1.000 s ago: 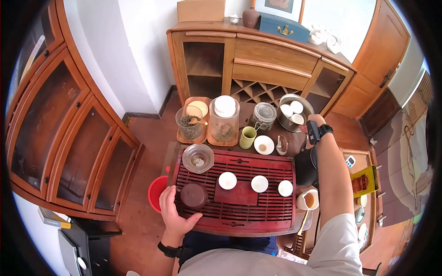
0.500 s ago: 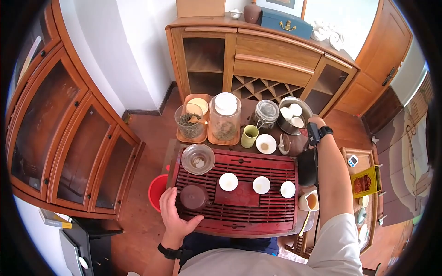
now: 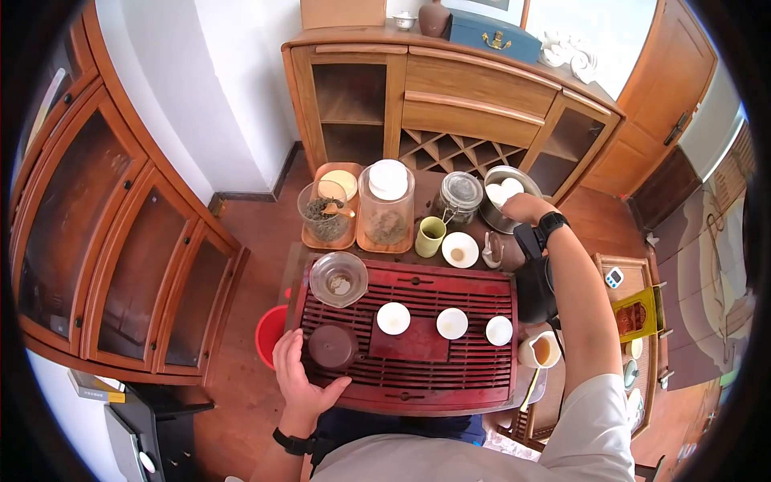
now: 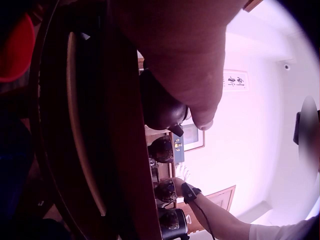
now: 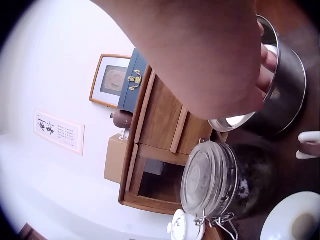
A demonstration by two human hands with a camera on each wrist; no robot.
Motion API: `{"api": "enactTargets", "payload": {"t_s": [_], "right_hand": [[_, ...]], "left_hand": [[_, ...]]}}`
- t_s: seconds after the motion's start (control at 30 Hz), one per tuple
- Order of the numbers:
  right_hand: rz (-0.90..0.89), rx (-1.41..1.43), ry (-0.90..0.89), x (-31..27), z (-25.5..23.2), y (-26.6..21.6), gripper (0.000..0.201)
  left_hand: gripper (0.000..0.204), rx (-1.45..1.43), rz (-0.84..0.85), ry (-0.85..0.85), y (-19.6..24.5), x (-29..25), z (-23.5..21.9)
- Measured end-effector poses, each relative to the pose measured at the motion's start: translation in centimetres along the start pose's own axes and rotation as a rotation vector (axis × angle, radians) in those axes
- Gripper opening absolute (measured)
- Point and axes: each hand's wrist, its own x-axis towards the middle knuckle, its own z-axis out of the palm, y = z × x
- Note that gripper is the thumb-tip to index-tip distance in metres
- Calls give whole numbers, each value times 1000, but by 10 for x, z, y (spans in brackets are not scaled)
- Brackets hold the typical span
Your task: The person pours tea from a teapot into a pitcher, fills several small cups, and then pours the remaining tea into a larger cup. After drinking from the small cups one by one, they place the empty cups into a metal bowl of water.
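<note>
My right hand (image 3: 526, 210) reaches into a steel pot (image 3: 496, 220) at the back right; white cups (image 3: 499, 194) lie inside it. In the right wrist view its fingers (image 5: 268, 60) dip behind the pot's rim beside something white; I cannot tell whether they grip a cup. My left hand (image 3: 305, 384) rests at the left edge of a slatted red tea tray (image 3: 409, 345), thumb spread wide, beside a dark brown teapot (image 3: 332, 345). Three small white cups (image 3: 393, 319) stand in a row on the tray, and a glass bowl (image 3: 339, 279) sits at its back left corner.
Behind the tray stand a glass of tea leaves (image 3: 324, 218), a lidded jar (image 3: 387, 213), a clip-top jar (image 3: 459, 195), a green cup (image 3: 430, 235) and a white dish (image 3: 460, 250). A black kettle (image 3: 534, 291) and a pitcher of tea (image 3: 539, 350) lie under or beside the right forearm.
My right hand has moved left and forward from beside the pot to over its rim, with fingers inside. My left hand stays by the teapot.
</note>
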Motion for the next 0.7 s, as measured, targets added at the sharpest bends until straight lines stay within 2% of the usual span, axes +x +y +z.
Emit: {"api": "enactTargets", "payload": {"t_s": [0.13,0.2,0.33,0.4,0.43,0.5,0.53,0.6,0.63,0.7], "right_hand": [[16,4,-15,-8,-9,-4,36],[354,436,-18,-43,-60,-37,40],[397,458,-40,-57,-70,-37,43],[683,600,-111,-63,-89,-51,38],[683,599,-111,-63,-87,-49,38],[397,374,-119,-62,-76,-37,41],[397,375,-118,-57,-67,-30,41],[222,108,-88,-41,-37,-7,38],[223,107,-87,-32,-20,5,38],[117,95,-8,-27,-16,7,35]], "left_hand": [[108,-8,1,4,-1,-1,1],[108,-11,8,8,-2,-1,2],[108,-10,11,8,-3,-1,2],[108,-3,13,10,-3,-2,2],[108,2,16,11,-3,-2,2],[108,3,18,10,-2,-1,2],[108,5,20,7,-2,-1,1],[108,-1,17,8,-3,-1,2],[108,-8,13,10,-3,-1,2],[108,-6,12,11,-2,-1,2]]}}
